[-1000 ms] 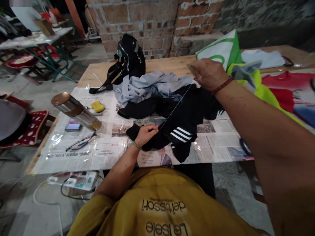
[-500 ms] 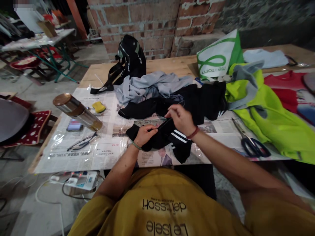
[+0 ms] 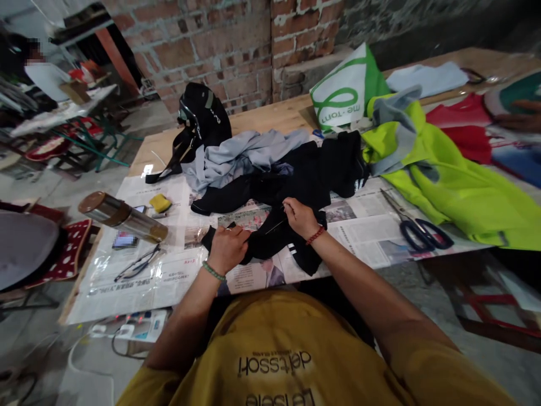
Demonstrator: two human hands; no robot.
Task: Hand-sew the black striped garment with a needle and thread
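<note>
A black garment with white stripes lies bunched before me on the newspaper-covered table. My left hand, with a green beaded bracelet at the wrist, lies over its left part, fingers closed on the cloth. My right hand, wearing a red bracelet, is pinched at the garment's upper edge. What sits between those fingertips is too small to make out. A pale thin line runs along the cloth between the hands. Beyond them are more black clothing and a grey garment.
Large scissors lie right, beside a lime-yellow garment. To the left are a metal flask, a phone, glasses and a yellow sponge. A black bag and a green-white bag stand behind.
My right hand has come down from its raised position to the cloth. My left hand has turned from a thumb pinch to lying over the garment. The camera view has shifted.
</note>
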